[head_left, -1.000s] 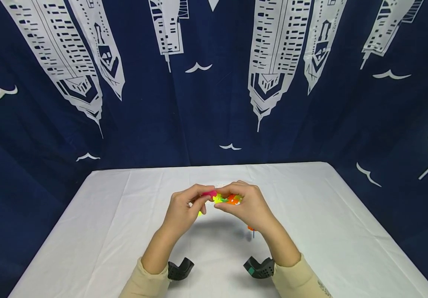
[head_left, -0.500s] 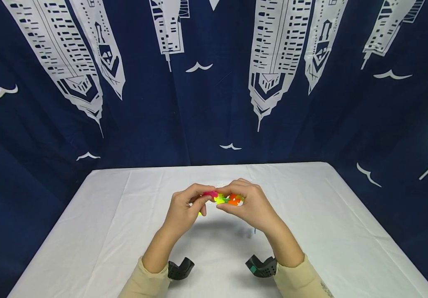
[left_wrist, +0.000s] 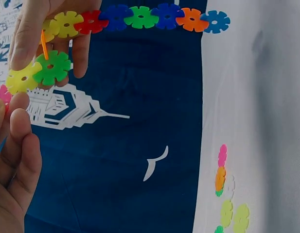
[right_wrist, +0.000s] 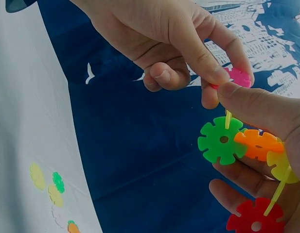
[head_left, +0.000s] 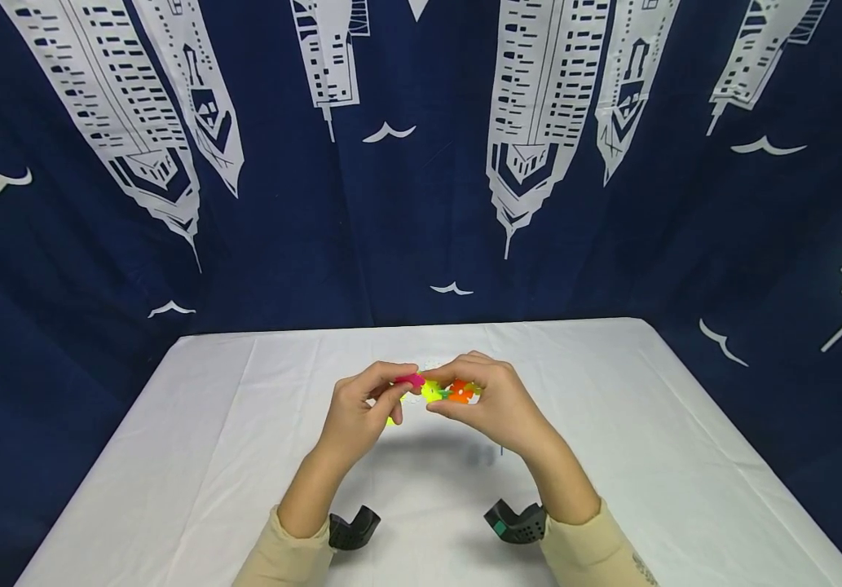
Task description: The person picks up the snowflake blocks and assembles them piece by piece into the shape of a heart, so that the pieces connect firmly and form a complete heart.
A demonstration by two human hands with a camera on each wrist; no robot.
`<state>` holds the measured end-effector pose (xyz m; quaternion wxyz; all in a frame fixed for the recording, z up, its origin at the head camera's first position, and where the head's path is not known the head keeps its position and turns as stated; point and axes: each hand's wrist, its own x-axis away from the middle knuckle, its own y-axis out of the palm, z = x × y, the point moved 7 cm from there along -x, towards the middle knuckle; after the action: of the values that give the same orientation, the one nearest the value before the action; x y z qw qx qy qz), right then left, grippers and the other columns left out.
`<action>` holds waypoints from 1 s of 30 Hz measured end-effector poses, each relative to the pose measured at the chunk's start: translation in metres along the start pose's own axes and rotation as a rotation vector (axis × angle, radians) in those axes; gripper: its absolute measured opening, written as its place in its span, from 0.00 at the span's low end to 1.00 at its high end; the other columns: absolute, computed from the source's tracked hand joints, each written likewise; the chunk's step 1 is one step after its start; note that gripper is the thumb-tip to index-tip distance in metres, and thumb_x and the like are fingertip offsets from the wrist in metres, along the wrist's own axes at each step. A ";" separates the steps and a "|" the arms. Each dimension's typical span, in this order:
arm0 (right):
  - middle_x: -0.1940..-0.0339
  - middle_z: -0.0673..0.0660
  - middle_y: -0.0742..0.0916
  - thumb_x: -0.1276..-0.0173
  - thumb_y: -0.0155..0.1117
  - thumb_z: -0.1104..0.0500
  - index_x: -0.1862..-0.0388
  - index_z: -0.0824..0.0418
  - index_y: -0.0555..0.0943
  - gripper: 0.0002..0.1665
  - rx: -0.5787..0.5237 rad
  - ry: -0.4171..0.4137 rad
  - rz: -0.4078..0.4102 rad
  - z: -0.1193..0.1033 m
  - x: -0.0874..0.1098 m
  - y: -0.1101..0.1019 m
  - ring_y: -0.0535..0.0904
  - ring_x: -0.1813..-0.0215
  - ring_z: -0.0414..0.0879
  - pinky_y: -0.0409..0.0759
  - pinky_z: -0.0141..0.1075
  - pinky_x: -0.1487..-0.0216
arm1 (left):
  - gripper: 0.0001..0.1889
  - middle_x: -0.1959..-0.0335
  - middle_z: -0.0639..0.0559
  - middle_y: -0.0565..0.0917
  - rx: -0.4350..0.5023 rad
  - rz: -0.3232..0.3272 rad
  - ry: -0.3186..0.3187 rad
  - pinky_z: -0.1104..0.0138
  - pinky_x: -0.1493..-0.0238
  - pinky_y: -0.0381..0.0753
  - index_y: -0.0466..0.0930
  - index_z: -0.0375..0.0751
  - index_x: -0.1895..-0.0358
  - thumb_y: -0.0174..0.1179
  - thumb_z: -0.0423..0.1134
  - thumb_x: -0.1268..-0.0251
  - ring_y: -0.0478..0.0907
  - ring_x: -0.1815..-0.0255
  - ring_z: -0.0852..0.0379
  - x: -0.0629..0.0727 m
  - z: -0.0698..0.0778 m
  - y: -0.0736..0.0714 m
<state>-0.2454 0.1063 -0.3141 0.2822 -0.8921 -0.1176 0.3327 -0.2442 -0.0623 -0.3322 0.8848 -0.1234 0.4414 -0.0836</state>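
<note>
My left hand [head_left: 358,416] pinches a pink snowflake disc [head_left: 410,381] between thumb and fingertips. My right hand [head_left: 490,399] pinches a yellow snowflake disc [left_wrist: 17,81] between thumb and forefinger, right beside the pink one. Fingertips hide whether the two discs interlock. Joined to the yellow disc is a green disc [right_wrist: 210,144], followed by an orange disc [right_wrist: 259,147] and more yellow ones. From there a chain of slotted discs runs on past the right hand, with a red disc [left_wrist: 91,23], blue discs [left_wrist: 115,14] and others in the left wrist view. Both hands are raised above the table.
Several loose discs lie on the white tablecloth [head_left: 193,456], among them yellow [left_wrist: 227,212], pink [left_wrist: 222,154] and green [right_wrist: 58,182] ones. A dark blue curtain [head_left: 391,212] with white printed buildings hangs behind the table. Each wrist carries a black camera mount [head_left: 354,528].
My right hand has shifted slightly right, and an orange disc below its wrist has gone out of sight. The pink disc has tilted a little; both hands keep their holds.
</note>
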 end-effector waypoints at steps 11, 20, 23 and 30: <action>0.63 0.45 0.90 0.49 0.82 0.60 0.53 0.52 0.89 0.22 0.007 -0.013 0.024 -0.001 0.000 0.001 0.83 0.58 0.38 0.84 0.32 0.56 | 0.15 0.70 0.43 0.88 -0.017 -0.007 0.081 0.77 0.80 0.74 0.84 0.35 0.52 0.65 0.19 0.42 0.73 0.85 0.63 -0.001 0.006 0.002; 0.64 0.49 0.91 0.49 0.82 0.63 0.54 0.56 0.90 0.21 -0.051 -0.070 0.061 -0.003 0.000 0.000 0.83 0.60 0.40 0.85 0.30 0.60 | 0.14 0.71 0.42 0.88 0.020 -0.001 0.057 0.77 0.83 0.73 0.84 0.35 0.53 0.64 0.20 0.40 0.73 0.87 0.63 -0.002 0.009 0.003; 0.64 0.49 0.91 0.50 0.82 0.64 0.55 0.57 0.90 0.21 -0.065 -0.083 0.074 -0.004 0.001 -0.001 0.83 0.60 0.40 0.84 0.30 0.61 | 0.13 0.70 0.42 0.88 0.000 -0.001 0.046 0.78 0.84 0.71 0.85 0.36 0.54 0.64 0.21 0.40 0.72 0.88 0.65 -0.003 0.012 0.003; 0.67 0.48 0.90 0.50 0.82 0.64 0.59 0.58 0.91 0.17 -0.050 -0.080 0.086 -0.002 0.001 0.002 0.83 0.62 0.39 0.84 0.30 0.64 | 0.12 0.69 0.48 0.89 -0.147 -0.025 0.071 0.82 0.86 0.65 0.86 0.42 0.55 0.66 0.25 0.40 0.65 0.90 0.70 -0.005 0.018 0.002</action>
<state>-0.2436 0.1040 -0.3142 0.2404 -0.8890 -0.0985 0.3770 -0.2321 -0.0569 -0.3184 0.8561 -0.1905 0.4758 -0.0663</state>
